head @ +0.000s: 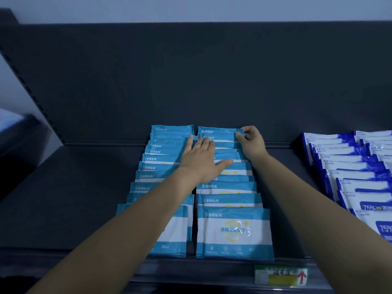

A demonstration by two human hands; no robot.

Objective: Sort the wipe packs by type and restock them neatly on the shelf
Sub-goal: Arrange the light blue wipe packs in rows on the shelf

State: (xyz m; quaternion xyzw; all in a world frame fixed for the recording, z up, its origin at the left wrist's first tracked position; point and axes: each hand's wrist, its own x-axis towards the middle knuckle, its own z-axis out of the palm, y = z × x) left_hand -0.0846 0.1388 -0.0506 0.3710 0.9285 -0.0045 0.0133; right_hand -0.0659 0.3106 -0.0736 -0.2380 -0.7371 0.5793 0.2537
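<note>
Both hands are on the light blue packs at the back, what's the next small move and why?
Probably settle the rear pack level with its neighbours: the right hand pinches its corner at the back of the right light blue row, while the left hand lies flat on the packs in front, seemingly holding them steady.

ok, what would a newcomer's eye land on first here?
Two overlapping rows of light-blue wipe packs run down the middle of the dark shelf. The left hand lies flat across the rows near the back, while the right hand pinches the corner of the rearmost pack in the right row. At the far right, apart, sit dark-blue 75% packs.
</note>
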